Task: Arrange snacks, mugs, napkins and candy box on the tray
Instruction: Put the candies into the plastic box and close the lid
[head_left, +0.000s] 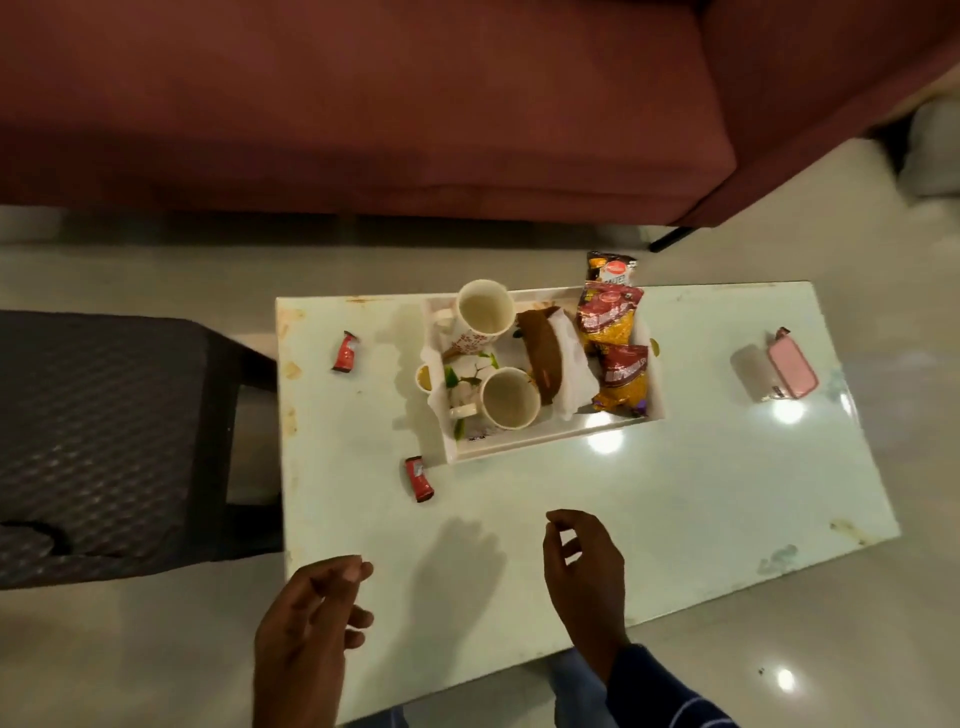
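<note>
A white tray (540, 437) sits on the pale table (623, 493). In it stand two cream mugs, one at the back left (480, 314) and one at the front (509, 397). White napkins (571, 364) with a brown item (540, 353) on them lie in the middle. Red and yellow snack packets (610, 317) (623, 379) fill the right side, and a third packet (609, 267) leans over the far rim. Two small red candy wrappers lie on the table, one at the left (345, 352) and one by the tray's front corner (417, 477). My left hand (306, 634) and my right hand (584, 577) hover over the near edge, both holding nothing, fingers loosely curled.
A pink case (789, 366) lies at the table's right end. A maroon sofa (363, 104) stands beyond the table, and a dark patterned stool (104, 436) stands to the left. A small cup (425, 378) sits at the tray's left edge.
</note>
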